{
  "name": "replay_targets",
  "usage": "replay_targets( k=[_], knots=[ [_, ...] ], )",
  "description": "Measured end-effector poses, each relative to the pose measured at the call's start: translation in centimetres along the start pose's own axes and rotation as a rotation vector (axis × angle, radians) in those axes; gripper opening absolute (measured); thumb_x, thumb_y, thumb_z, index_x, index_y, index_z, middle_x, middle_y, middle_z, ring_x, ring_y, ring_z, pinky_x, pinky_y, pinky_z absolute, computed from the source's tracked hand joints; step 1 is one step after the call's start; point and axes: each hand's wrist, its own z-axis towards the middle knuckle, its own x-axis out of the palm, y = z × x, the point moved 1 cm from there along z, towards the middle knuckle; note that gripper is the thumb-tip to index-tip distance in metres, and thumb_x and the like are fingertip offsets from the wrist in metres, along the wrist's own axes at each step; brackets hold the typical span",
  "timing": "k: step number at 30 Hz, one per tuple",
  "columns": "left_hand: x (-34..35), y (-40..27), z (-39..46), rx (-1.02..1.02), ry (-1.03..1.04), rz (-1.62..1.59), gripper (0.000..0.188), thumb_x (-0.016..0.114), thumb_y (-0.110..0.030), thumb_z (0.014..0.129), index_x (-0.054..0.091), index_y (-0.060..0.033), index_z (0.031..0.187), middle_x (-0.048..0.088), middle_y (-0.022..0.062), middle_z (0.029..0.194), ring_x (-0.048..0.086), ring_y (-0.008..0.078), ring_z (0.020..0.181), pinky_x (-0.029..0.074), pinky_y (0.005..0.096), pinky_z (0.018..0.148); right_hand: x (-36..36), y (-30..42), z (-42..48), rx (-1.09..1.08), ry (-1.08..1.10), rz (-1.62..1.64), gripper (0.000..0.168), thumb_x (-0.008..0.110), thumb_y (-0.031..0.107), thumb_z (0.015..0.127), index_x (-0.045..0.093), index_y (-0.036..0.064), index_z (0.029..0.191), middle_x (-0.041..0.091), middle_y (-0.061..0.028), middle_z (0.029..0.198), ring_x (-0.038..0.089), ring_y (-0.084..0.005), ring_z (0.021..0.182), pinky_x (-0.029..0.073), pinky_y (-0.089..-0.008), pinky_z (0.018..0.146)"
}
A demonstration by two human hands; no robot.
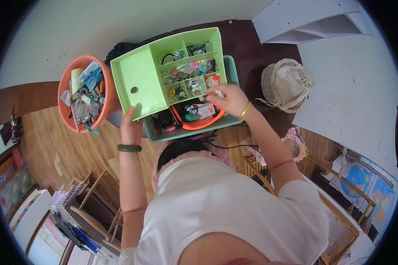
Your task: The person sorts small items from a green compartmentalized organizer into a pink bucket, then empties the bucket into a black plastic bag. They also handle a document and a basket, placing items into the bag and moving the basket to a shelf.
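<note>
My left hand grips the near left corner of a light green plastic compartment tray. The tray is tilted over a darker green plastic bin. Its compartments hold hair ties, coins or discs, pink star-shaped pieces and other trinkets; one small round thing lies in the large left section. My right hand is above the tray's near right corner, with a small white object between its fingers. Below, the bin holds an orange-rimmed container, a green fuzzy item and a printed packet.
An orange bucket full of small items stands at the left. A white wicker basket with a cloth lining sits at the right on the dark tabletop. Wooden chairs stand behind on the left, and a white shelf is at the upper right.
</note>
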Motion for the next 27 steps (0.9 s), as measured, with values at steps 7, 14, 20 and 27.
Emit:
replay_targets(
  k=[7, 14, 20, 27],
  knots=[
    [0.1, -0.4, -0.2, 0.014, 0.009, 0.025, 0.052, 0.061, -0.029, 0.09, 0.044, -0.0089, 0.134, 0.051, 0.0062, 0.13, 0.046, 0.0234, 0.121, 0.034, 0.0423, 0.106, -0.6, 1.7, 6.9, 0.18, -0.054, -0.712, 0.019, 0.057, 0.015, 0.084, 0.071, 0.008, 0.093, 0.069, -0.0143, 0.096, 0.067, -0.0302, 0.088, 0.053, -0.039, 0.074],
    [0.2, -0.1, -0.3, 0.029, -0.021, 0.002, 0.05, 0.061, -0.028, 0.089, 0.046, -0.0079, 0.133, 0.052, 0.0073, 0.128, 0.047, 0.023, 0.119, 0.037, 0.0416, 0.103, 0.6, 1.6, 9.7, 0.306, 0.01, -0.795, 0.023, 0.053, 0.013, 0.085, 0.072, 0.007, 0.096, 0.07, -0.0143, 0.094, 0.068, -0.0306, 0.089, 0.055, -0.0416, 0.071],
    [0.2, -0.1, -0.3, 0.024, -0.012, 0.026, 0.052, 0.062, -0.03, 0.089, 0.044, -0.0086, 0.134, 0.051, 0.007, 0.129, 0.045, 0.0233, 0.121, 0.035, 0.0418, 0.105, -2.5, -0.8, 6.4, 0.153, -0.249, -0.009, 0.02, 0.058, 0.02, 0.09, 0.068, 0.005, 0.095, 0.068, -0.0091, 0.083, 0.064, -0.0169, 0.065, 0.05, -0.0328, 0.056],
    [0.3, -0.3, -0.2, 0.023, 0.021, 0.035, 0.054, 0.062, -0.031, 0.089, 0.043, -0.0099, 0.135, 0.049, 0.0071, 0.132, 0.044, 0.0231, 0.123, 0.034, 0.0423, 0.106, -3.7, -0.7, 2.7, 0.356, -0.078, 0.784, 0.023, 0.055, 0.013, 0.093, 0.058, 0.0, 0.112, 0.061, -0.0049, 0.081, 0.044, -0.0063, 0.049, 0.035, -0.0205, 0.044]
  ],
)
